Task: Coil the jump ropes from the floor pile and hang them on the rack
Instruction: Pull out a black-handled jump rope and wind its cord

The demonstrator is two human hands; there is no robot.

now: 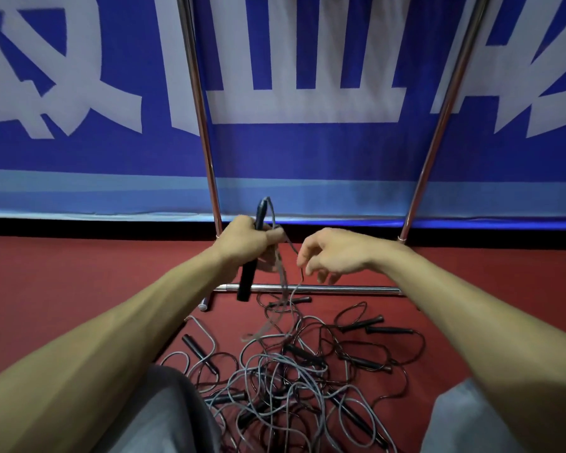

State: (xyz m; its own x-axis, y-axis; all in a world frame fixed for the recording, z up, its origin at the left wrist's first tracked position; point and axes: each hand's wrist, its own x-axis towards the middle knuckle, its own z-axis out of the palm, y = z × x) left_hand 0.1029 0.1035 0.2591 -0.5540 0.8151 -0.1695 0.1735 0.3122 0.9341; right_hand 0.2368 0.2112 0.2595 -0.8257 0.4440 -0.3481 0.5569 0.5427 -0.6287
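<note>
Ok so your left hand (242,240) is clenching tight around a black handle (246,282) of one jump rope, and it's hovering just above the left end of the bottom bar (340,290) of the rack (198,109). The handle is sitting nearly upright in your fist, tilting a bit. Its lower end is poking down across the bar, and a second dark tip is sticking up out of the top of your fist. A few turns of grey cord (283,276) are hanging out of that same fist, so I'm guessing you're partway through coiling this one.

Your right hand (335,253) is floating above the middle of the bar, close to the left hand but not touching it. Its fingers are curling in loosely and the cord is running right past the fingertips. I can't tell whether you're actually pinching it.

Here's the bit that matters. The loose cord is dropping from your fist straight down over the bar and trailing back toward you into the pile (291,380). That pile is lying on the red floor (79,289) on your side of the bar, between your knees. So the slack is sitting below both hands and nearer to you, and your right hand is looking like the closer one for drawing it up. It's looking pretty tangled in there, so I'm expecting snags.
</note>
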